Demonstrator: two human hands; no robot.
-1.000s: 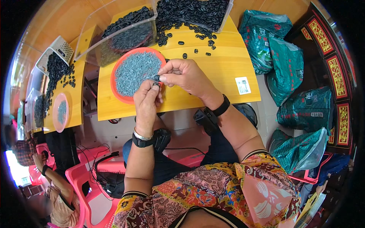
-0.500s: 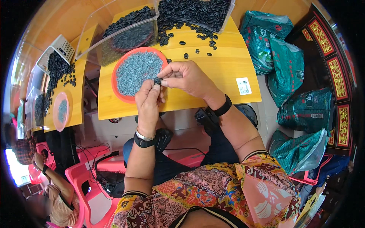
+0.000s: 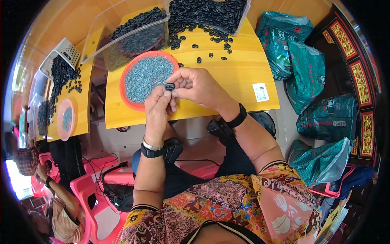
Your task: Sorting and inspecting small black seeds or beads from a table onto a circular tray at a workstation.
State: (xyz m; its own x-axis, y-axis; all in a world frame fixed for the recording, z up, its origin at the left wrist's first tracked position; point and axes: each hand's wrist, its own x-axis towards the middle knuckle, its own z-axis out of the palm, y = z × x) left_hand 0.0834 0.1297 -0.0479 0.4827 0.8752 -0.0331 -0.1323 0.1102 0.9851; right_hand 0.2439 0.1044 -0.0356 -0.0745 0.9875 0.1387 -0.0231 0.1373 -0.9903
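Note:
A small black oval plastic piece (image 3: 170, 86) with openings in it is pinched between my two hands, above the right edge of a red-rimmed bowl. My left hand (image 3: 157, 101) grips it from the left and below, thumb against it. From the right my right hand (image 3: 196, 86) holds its other end between thumb and fingertips. Whether a screw sits in the piece is too small to tell. The bowl (image 3: 123, 92) is full of small grey metal screws (image 3: 147, 77) and stands on the yellow table (image 3: 227, 89).
Behind the bowl stands a clear bin (image 3: 97, 57) of black pieces; another heap (image 3: 207, 16) spills forward. Green sacks (image 3: 308, 77) line the right side. On the left are a second table (image 3: 81, 118), pink chairs (image 3: 91, 203) and another person's arm (image 3: 61, 193).
The black piece has turned so its broad face with the openings now shows. My hands have shifted very slightly; both still hold it.

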